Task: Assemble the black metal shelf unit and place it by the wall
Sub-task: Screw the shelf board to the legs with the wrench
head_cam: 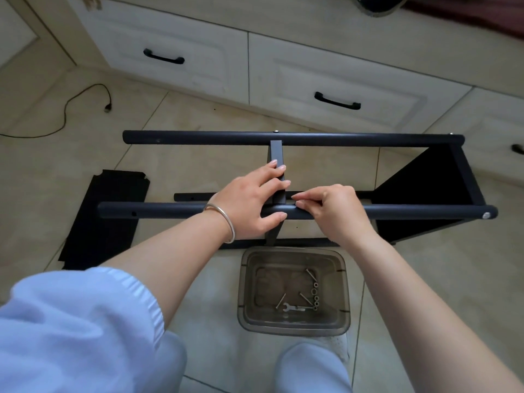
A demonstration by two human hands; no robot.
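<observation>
On the tiled floor, in front of a row of white drawers with black handles, the shelf unit lies on its side, partly built. Its far tube runs left to right just below the drawers; its near tube runs parallel, closer to the person, with a silver bolt head at its right end. A black panel joins the two tubes at the right end. A second panel, seen edge-on, stands across the middle between the tubes. Two thinner tubes show lower down, under the near one.

Left of the unit, a loose black panel lies flat on the floor, its near side under the near tube's left end. A black cable trails across the tiles at far left.

Both hands meet where the middle panel reaches the near tube. The left hand, with a silver bangle on the wrist, grips the panel's edge, fingers over the top and thumb on the tube. The right hand rests on the near tube just right of the panel, fingers curled, thumb and forefinger pinched together at the joint; what they pinch is too small to tell.

Just below the unit, between the person's knees, sits a clear tub. Inside it lie a small wrench, a few long bolts and a line of washers.
</observation>
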